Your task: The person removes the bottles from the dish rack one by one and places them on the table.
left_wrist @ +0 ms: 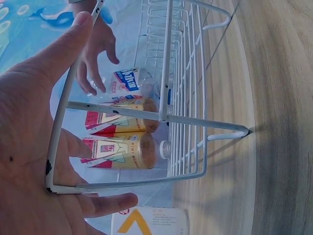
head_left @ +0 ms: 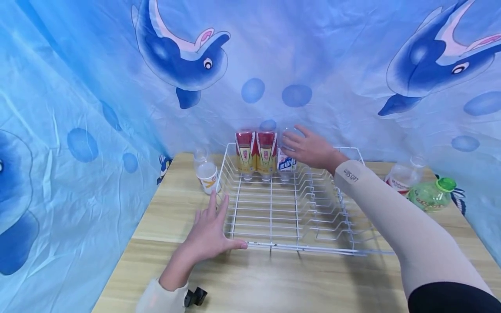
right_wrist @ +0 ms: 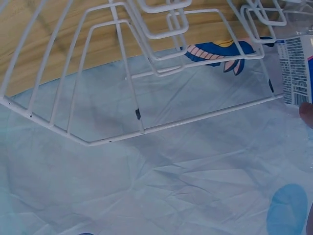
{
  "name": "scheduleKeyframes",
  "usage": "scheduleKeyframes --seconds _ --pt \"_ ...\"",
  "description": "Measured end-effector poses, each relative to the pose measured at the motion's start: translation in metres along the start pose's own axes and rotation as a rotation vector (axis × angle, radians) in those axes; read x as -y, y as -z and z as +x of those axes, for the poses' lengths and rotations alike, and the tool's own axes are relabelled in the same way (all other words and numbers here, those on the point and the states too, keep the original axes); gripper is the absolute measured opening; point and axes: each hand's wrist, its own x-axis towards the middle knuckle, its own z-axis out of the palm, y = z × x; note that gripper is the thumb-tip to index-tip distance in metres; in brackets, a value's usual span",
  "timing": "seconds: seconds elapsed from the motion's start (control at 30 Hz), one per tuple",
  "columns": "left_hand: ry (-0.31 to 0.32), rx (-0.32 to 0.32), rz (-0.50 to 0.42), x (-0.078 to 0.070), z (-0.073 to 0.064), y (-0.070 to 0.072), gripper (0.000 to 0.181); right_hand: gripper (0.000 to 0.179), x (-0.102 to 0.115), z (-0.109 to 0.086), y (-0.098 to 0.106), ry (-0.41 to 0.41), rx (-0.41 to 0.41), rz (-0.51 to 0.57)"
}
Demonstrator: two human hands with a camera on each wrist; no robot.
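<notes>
A white wire dish rack [head_left: 305, 248] stands on the wooden table. At its front left corner my left hand [head_left: 209, 234] rests against the frame, fingers spread and thumb straight along the front wire; the left wrist view shows the wire across the palm. Two red-and-yellow bottles [head_left: 245, 152] stand cap-down, side by side, at the back of the rack. Right beside them is a clear bottle with a blue-and-white label [head_left: 287, 163], also upside down. My right hand [head_left: 309, 148] reaches over it, fingers spread and overlapping its upper part.
Left of the rack stands a clear bottle with a white-and-yellow label [head_left: 207, 176]. Another clear bottle with a red label [head_left: 399, 180] and a green bottle [head_left: 428, 195] are at the right. A blue dolphin-print curtain [head_left: 332, 65] hangs behind the table [head_left: 254, 282].
</notes>
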Motion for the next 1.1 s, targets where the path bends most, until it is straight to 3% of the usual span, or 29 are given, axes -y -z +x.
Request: scheduleKeyframes --seconds 0.4,0.67,0.93,1.1 --pt "0.018 -0.007 0.008 0.000 -0.001 -0.004 0.133 0.073 0.003 0.005 -0.010 0.011 0.007 -0.041" --pt "0.003 -0.001 0.012 -0.001 0.001 -0.002 0.133 0.063 -0.003 0.007 -0.014 0.000 -0.025 -0.017" --pt "0.006 -0.001 0.007 -0.001 0.002 0.000 0.133 0.072 -0.005 0.009 -0.014 -0.016 0.030 0.006" --pt "0.002 0.000 0.018 0.000 0.003 -0.001 0.133 0.073 -0.005 0.009 -0.016 -0.008 0.017 0.008"
